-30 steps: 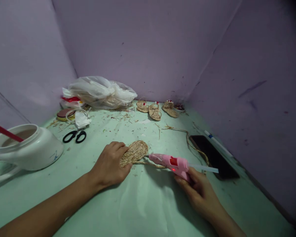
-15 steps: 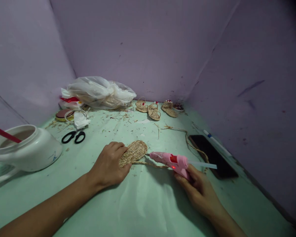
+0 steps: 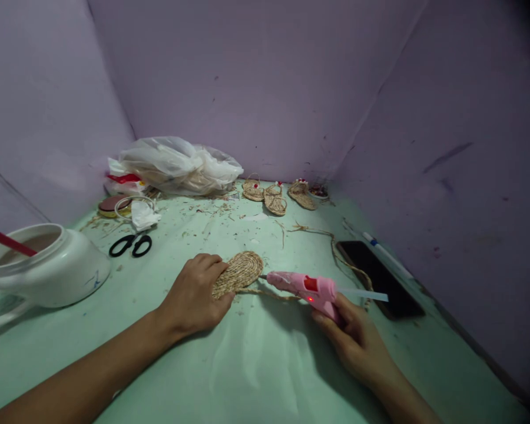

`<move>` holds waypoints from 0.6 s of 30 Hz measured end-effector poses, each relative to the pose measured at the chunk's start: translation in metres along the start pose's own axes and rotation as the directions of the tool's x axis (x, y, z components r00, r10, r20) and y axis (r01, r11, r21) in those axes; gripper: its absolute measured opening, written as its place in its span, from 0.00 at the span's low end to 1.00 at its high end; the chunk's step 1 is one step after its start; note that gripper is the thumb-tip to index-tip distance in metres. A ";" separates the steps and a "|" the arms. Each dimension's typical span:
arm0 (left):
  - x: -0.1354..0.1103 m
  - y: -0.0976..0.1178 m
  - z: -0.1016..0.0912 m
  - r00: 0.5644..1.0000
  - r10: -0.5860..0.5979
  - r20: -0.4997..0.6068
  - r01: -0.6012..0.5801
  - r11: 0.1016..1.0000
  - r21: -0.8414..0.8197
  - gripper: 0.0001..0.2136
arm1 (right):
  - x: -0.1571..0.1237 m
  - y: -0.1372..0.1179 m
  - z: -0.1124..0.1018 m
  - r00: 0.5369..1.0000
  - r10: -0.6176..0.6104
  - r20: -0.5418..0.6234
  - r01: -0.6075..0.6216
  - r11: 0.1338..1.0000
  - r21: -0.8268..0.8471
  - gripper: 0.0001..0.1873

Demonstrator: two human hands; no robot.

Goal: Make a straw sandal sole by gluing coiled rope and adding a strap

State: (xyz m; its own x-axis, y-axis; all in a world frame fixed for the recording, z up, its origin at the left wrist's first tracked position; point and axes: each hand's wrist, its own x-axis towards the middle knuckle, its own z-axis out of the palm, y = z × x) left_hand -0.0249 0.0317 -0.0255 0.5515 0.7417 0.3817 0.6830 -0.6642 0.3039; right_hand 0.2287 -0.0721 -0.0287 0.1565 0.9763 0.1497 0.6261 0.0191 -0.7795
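Observation:
My left hand point(image 3: 198, 292) grips the near end of an oval sole of coiled braided cord point(image 3: 242, 271), thumb on the near side and fingers over the far side. A loose length of the braided cord point(image 3: 271, 295) runs from the sole rightward, passing behind the glue gun. In my right hand point(image 3: 353, 338) is a pink hot glue gun point(image 3: 302, 287) with a red light lit and a clear glue stick point(image 3: 364, 294) poking from its back. The gun's nozzle is at the sole's right edge; whether it touches I cannot tell.
Small woven sandals point(image 3: 274, 200) with red and white beads stand at the back wall. A plastic bag point(image 3: 181, 168) and black-handled scissors point(image 3: 131, 245) lie left. A white pot point(image 3: 66, 271) is far left. A phone point(image 3: 384, 282) and a pen point(image 3: 388, 256) lie right.
Almost nothing differs. The view has shifted very slightly; both hands keep their holds, and the nozzle remains at the sole's right edge.

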 end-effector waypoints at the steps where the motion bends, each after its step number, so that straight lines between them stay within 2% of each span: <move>1: 0.000 0.000 0.000 1.000 0.001 0.005 -0.001 1.000 0.000 0.17 | 0.000 0.000 0.000 1.000 0.003 0.000 -0.003 1.000 -0.004 0.13; 10: -0.002 -0.001 0.000 1.000 0.002 0.016 -0.003 1.000 0.007 0.19 | 0.001 0.003 0.001 0.999 -0.041 -0.004 0.041 0.999 0.001 0.13; 15: -0.001 -0.002 0.001 1.000 -0.003 0.014 0.002 1.000 0.006 0.19 | 0.000 0.001 0.001 0.999 -0.014 -0.034 0.013 0.999 -0.031 0.11; 18: -0.001 -0.002 0.001 1.000 0.000 0.021 0.000 1.000 -0.001 0.20 | 0.003 -0.002 -0.001 0.997 0.022 -0.075 -0.017 0.998 0.067 0.11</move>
State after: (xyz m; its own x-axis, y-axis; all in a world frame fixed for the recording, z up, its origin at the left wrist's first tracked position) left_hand -0.0261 0.0325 -0.0273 0.5617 0.7432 0.3635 0.6824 -0.6646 0.3043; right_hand 0.2283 -0.0699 -0.0261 0.2275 0.9574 0.1777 0.5709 0.0167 -0.8209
